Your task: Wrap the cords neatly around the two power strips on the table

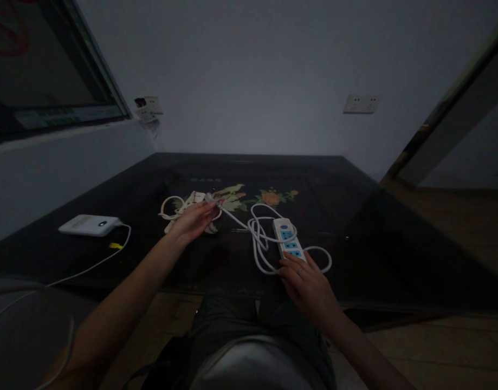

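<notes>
A white power strip (288, 239) with blue sockets lies on the dark glass table (379, 238), its white cable (260, 242) coiled around it. My right hand (305, 283) rests at the strip's near end, fingers curled against it. My left hand (193, 221) reaches out to the left and pinches the cable's plug end (214, 201), which runs taut from the coil. Just beyond that hand lies a second bundle of white cord (179, 208).
A white power bank (89, 225) with a white lead and a yellow tag lies at the table's left. Wall sockets (361, 103) sit on the back wall, another socket (148, 109) in the left corner. Wooden floor runs to the right. My lap is below the table edge.
</notes>
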### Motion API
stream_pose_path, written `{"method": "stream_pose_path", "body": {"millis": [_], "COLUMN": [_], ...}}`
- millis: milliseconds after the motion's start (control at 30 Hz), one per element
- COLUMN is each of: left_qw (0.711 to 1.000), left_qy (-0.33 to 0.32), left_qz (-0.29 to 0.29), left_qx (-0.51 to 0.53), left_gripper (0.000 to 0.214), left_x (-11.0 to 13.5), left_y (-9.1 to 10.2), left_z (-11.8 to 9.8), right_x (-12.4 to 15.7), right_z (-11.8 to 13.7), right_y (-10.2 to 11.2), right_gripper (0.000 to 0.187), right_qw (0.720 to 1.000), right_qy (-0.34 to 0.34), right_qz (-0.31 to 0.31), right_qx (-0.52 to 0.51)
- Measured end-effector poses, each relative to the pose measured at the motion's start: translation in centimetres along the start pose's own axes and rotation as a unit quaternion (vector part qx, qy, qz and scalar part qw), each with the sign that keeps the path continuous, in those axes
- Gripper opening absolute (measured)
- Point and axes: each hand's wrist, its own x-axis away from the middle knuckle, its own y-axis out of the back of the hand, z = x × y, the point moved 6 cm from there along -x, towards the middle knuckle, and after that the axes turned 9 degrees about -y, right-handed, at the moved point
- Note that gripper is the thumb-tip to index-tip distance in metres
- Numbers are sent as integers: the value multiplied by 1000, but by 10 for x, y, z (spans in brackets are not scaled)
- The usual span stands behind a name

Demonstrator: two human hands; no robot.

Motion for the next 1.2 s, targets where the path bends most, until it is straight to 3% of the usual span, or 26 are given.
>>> {"method": "stream_pose_path", "body": {"millis": [233,400,500,633,800,900,1033,1133,1200], "left_qw": [998,997,993,984,973,964,955,949,947], "left_qy": [-34,-69,-108,-159,-227,-256,-281,-295,-300], "left_qz": [46,11,-31,-68,-38,-30,5,38,42], "left_qx": [-5,21,39,46,-31,-67,-100,-107,-105], "left_gripper": [22,14,4,22,12,13,13,15,16], "left_x": [11,5,-4,-10,-9,-7,-7,-5,-3], "left_y": [-19,-18,-9,3,1,-7,-24,-37,-41], "left_z": [-19,-38,-62,-103,-155,-175,-188,-192,-193], "right_x": [-33,-44,-41,-39,-48,-71,-129,-172,-189], "right_z": [12,12,10,9,16,19,12,2,-6], "right_y": [-2,-8,-10,-12,-9,0,7,-18,-45], "right_gripper": [12,10,9,11,15,15,25,59,71], "right_qw": [993,990,990,989,985,983,987,984,967], "right_qy": [-82,-90,-104,-115,-123,-121,-78,12,45], "right_qz": [24,37,31,32,55,78,86,147,242], "right_qx": [78,97,85,81,105,115,114,101,65]}}
